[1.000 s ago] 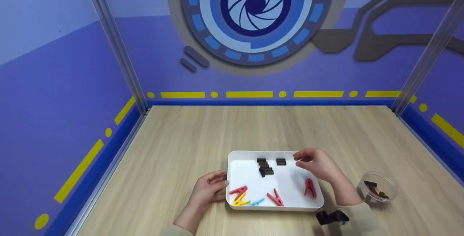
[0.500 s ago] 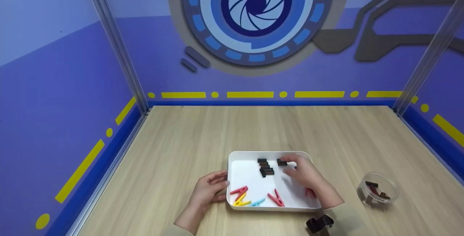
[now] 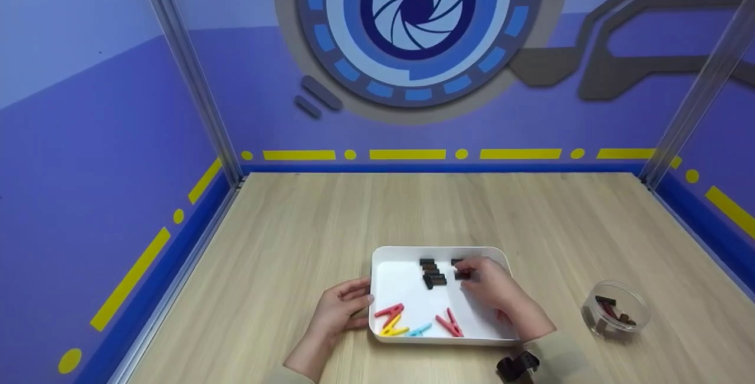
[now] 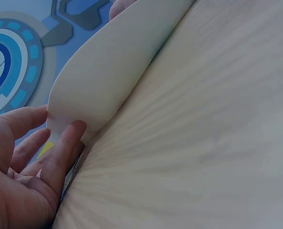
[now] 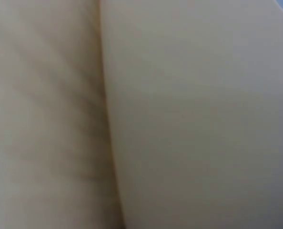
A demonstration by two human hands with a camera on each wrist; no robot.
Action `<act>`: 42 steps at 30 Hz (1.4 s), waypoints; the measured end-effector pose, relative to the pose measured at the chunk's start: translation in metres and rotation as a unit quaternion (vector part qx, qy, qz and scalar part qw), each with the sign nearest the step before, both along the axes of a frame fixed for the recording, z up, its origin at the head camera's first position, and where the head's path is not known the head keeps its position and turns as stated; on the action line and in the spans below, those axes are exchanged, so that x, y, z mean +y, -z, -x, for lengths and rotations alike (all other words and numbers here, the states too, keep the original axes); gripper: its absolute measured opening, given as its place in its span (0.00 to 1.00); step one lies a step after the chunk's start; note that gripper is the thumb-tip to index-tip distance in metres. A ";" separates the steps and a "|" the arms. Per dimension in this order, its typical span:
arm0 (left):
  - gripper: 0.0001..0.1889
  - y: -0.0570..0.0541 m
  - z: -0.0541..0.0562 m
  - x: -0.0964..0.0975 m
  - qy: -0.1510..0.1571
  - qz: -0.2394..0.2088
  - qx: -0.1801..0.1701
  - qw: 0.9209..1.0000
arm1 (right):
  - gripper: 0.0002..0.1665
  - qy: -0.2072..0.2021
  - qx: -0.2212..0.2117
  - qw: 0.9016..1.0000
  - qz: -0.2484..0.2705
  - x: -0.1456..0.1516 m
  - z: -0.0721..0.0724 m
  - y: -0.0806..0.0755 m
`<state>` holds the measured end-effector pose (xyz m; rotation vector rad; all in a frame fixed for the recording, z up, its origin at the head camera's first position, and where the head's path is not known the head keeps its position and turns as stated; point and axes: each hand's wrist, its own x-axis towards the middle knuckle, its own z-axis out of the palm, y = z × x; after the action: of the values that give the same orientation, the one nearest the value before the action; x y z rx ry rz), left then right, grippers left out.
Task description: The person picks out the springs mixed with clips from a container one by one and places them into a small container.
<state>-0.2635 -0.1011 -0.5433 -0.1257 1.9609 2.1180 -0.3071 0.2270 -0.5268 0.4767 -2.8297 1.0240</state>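
Observation:
A white tray point(image 3: 413, 337) sits on the table, its left end against the fingertips of my left hand point(image 3: 341, 307). In the left wrist view, the thumb of my left hand point(image 4: 27, 167) lies on the outer wall of the tray point(image 4: 103, 62), fingers extended beside it. Over the tray's right half, my right hand point(image 3: 492, 285) pinches a small dark ribbed piece point(image 3: 462, 275) between thumb and fingers. Another dark piece point(image 3: 456, 261) shows just behind these fingertips, partly covered. Several like it, black and brown, form a stacked column point(image 3: 430, 267) to the left.
Along the tray's front lie a red clothespin point(image 3: 389, 311), a yellow one point(image 3: 391, 328), a light blue one point(image 3: 419, 330) and another red one point(image 3: 450, 322). A clear round tub point(image 3: 616, 307) with dark pieces stands right. The right wrist view shows mostly the tray's wall point(image 5: 194, 119).
My right hand has come left from the tray's right edge to the dark pieces, then drawn one slightly toward me. It now covers most of a red clothespin. My left hand stays put.

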 end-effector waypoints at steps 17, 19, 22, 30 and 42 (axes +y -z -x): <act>0.27 0.001 0.000 0.000 0.005 0.000 0.001 1.000 | 0.09 0.003 -0.013 1.000 -0.022 0.002 0.000 0.001; 0.27 0.001 0.000 0.001 0.003 0.004 -0.001 1.000 | 0.09 0.002 -0.011 1.000 -0.023 0.001 0.000 0.001; 0.27 0.001 0.000 0.001 0.000 0.014 -0.004 1.000 | 0.08 0.000 -0.007 1.000 -0.020 0.001 0.001 0.002; 0.27 0.001 0.000 0.000 0.002 0.012 0.000 1.000 | 0.06 0.002 -0.017 1.000 0.006 0.000 0.000 -0.001; 0.27 0.001 0.000 -0.001 0.008 0.002 0.002 1.000 | 0.06 0.022 -0.056 0.998 0.021 0.007 0.000 -0.014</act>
<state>-0.2636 -0.1017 -0.5443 -0.1051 1.9628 2.1060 -0.3072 0.2335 -0.5124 0.3630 -2.8949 1.1353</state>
